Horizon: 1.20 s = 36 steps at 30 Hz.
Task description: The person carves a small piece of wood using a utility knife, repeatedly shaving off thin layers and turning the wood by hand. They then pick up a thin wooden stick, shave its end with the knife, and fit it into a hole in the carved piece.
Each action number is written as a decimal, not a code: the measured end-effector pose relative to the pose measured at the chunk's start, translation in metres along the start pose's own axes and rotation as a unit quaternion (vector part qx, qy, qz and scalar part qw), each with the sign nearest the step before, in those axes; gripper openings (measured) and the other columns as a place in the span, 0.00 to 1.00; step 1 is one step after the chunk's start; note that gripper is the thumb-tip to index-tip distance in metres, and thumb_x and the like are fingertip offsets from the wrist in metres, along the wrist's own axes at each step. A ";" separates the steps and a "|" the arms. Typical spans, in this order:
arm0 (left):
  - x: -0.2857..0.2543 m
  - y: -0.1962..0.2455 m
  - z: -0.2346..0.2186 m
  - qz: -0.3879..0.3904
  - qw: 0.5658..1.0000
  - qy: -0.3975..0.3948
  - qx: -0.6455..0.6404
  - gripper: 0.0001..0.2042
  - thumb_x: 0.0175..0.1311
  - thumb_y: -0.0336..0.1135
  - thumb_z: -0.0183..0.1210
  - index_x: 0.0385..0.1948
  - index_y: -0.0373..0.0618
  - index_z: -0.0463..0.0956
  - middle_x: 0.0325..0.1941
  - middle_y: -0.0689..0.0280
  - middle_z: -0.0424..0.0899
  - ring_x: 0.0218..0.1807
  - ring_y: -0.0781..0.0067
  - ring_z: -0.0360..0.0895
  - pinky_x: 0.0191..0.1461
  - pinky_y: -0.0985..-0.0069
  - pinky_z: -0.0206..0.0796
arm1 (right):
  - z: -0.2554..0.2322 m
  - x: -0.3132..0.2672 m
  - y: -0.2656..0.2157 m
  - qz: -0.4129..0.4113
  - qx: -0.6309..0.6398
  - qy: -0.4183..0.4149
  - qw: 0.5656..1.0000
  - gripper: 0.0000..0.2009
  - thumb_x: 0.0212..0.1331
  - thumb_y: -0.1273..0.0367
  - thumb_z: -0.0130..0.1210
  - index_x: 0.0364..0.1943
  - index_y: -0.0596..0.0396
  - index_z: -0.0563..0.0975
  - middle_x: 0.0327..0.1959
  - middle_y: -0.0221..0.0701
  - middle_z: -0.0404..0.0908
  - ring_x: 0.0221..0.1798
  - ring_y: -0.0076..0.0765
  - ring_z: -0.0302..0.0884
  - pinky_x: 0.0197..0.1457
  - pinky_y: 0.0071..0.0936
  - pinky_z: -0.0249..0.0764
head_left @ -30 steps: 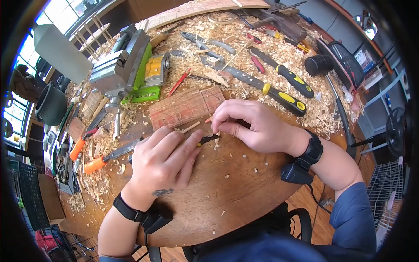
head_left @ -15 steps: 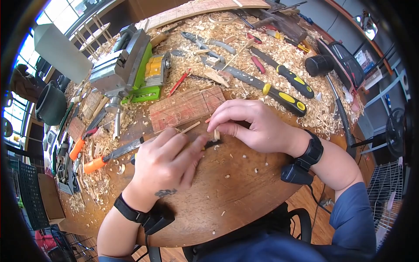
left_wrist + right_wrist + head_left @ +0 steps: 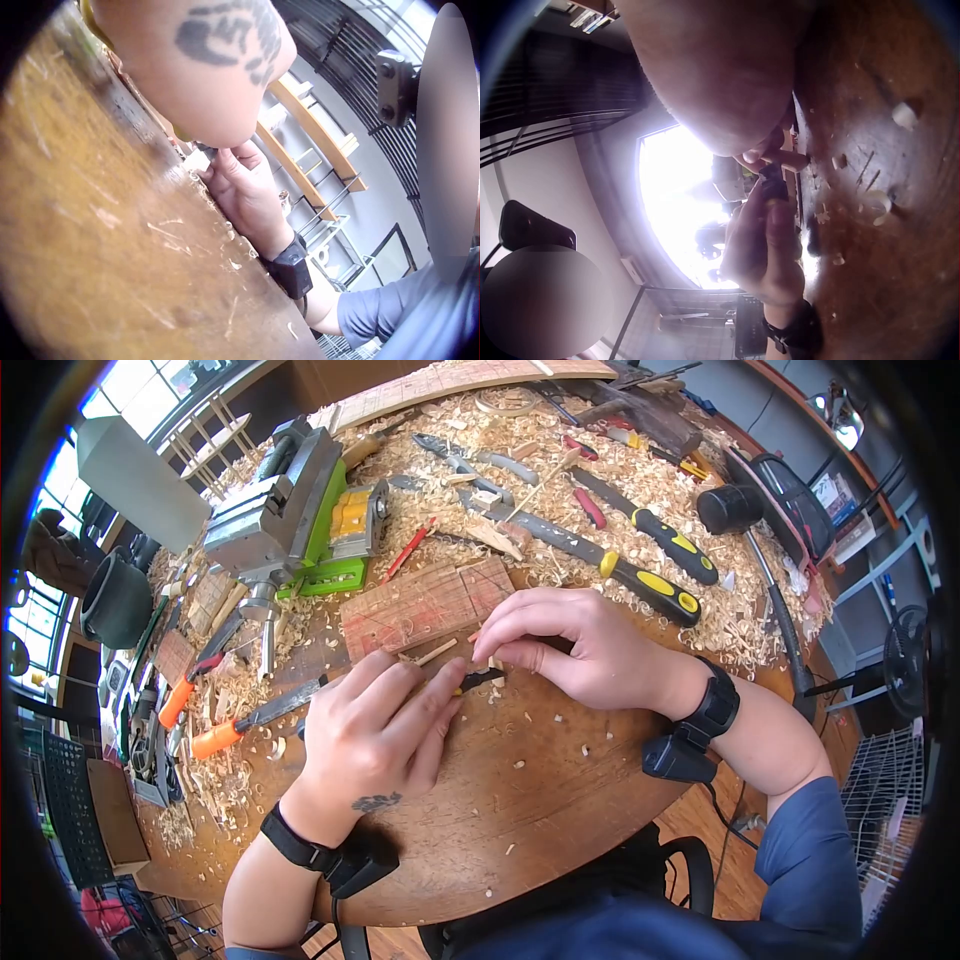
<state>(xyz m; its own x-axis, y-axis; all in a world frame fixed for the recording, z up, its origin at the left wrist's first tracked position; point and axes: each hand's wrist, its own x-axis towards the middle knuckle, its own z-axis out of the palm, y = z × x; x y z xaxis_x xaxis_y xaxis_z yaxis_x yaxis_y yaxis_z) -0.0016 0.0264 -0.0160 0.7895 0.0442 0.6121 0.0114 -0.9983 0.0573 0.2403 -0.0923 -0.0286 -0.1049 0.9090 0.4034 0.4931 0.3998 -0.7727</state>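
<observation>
In the head view my left hand [image 3: 375, 725] curls round a tool with yellow on its handle; its short dark blade [image 3: 484, 678] points toward the right hand. A thin wooden stick [image 3: 437, 652] shows just beyond the left fingers. My right hand [image 3: 590, 650] pinches a small piece of wood, mostly hidden by the fingertips, close to the blade. In the right wrist view the left hand [image 3: 761, 255] holds the dark tool near a pale wooden piece [image 3: 793, 160] at the right fingertips. The left wrist view shows the right hand [image 3: 247, 187] beyond the left.
A marked wooden block [image 3: 425, 605] lies beyond the hands, with a green and grey vise [image 3: 265, 525] at its left. Files [image 3: 655, 585] and a black mallet [image 3: 730, 510] lie among shavings. Orange-handled tools [image 3: 218, 738] are left of the left hand.
The left hand and the dark blade shifted back and forth slightly beside the right fingertips; the blade is now a little farther from the body than half a second ago. The right hand barely moved.
</observation>
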 end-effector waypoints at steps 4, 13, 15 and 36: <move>0.000 -0.001 0.001 0.007 1.000 -0.013 -0.009 0.21 0.51 0.30 0.72 0.51 0.43 0.90 0.29 0.69 0.75 0.29 0.68 0.75 0.26 0.71 0.69 | 0.000 0.000 0.000 -0.003 0.001 -0.001 1.000 0.08 0.70 0.77 0.64 0.48 0.54 0.89 0.51 0.36 0.91 0.55 0.42 0.90 0.60 0.35 0.84; 0.000 0.004 0.001 0.007 1.000 -0.011 0.000 0.20 0.51 0.31 0.71 0.50 0.43 0.90 0.30 0.69 0.77 0.28 0.68 0.75 0.27 0.71 0.70 | 0.000 0.000 0.000 0.005 0.003 0.000 1.000 0.08 0.71 0.77 0.64 0.48 0.55 0.89 0.52 0.37 0.92 0.56 0.42 0.90 0.61 0.35 0.84; 0.001 0.004 0.001 0.002 1.000 0.002 0.003 0.20 0.51 0.30 0.72 0.50 0.43 0.90 0.29 0.69 0.77 0.28 0.68 0.75 0.27 0.71 0.70 | 0.000 0.000 0.000 0.002 0.003 -0.001 1.000 0.08 0.71 0.77 0.63 0.48 0.55 0.89 0.52 0.37 0.92 0.56 0.42 0.90 0.61 0.35 0.84; 0.003 0.010 -0.004 -0.020 0.997 -0.071 -0.016 0.19 0.53 0.28 0.72 0.50 0.40 0.90 0.33 0.64 0.83 0.31 0.61 0.79 0.31 0.67 0.74 | 0.001 -0.001 -0.001 -0.005 0.002 0.003 1.000 0.11 0.71 0.78 0.64 0.52 0.54 0.90 0.52 0.37 0.92 0.55 0.42 0.90 0.60 0.35 0.85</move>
<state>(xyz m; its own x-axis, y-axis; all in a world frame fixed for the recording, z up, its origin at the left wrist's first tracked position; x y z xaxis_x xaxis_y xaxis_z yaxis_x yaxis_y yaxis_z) -0.0017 0.0167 -0.0106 0.8674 0.0763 0.4917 0.0272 -0.9940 0.1062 0.2389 -0.0936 -0.0292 -0.1043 0.9042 0.4142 0.4883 0.4094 -0.7707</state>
